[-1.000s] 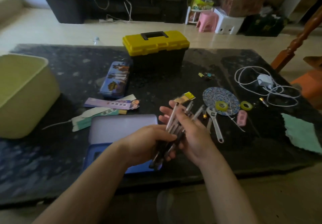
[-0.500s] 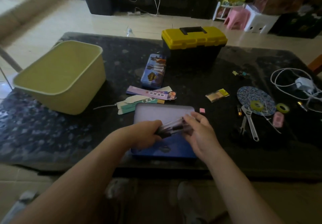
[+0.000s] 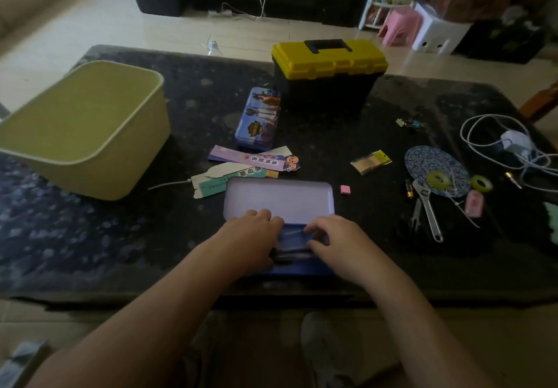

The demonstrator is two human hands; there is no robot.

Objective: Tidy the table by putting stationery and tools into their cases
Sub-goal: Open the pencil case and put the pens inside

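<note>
An open blue pencil case (image 3: 279, 195) lies at the table's near edge, its pale lid flat behind the tray. A bundle of pens (image 3: 291, 244) lies in the tray. My left hand (image 3: 252, 238) grips the bundle's left end and my right hand (image 3: 336, 244) holds its right end with curled fingers. Most of the tray is hidden under both hands. A second, closed printed pencil case (image 3: 258, 118) lies further back. A yellow-lidded black toolbox (image 3: 329, 73) stands shut behind it.
A pale green tub (image 3: 81, 127) sits at the left. Bookmarks (image 3: 253, 159), a pink eraser (image 3: 345, 189), a wrench (image 3: 428, 209), tape rolls (image 3: 480, 182), a patterned disc (image 3: 428, 162), a white charger cable (image 3: 513, 146) and a sachet (image 3: 370, 161) are scattered to the right.
Both hands have lowered the pen bundle from above the table, turned it level and brought it down into the open case's tray. The camera has swung left and down.
</note>
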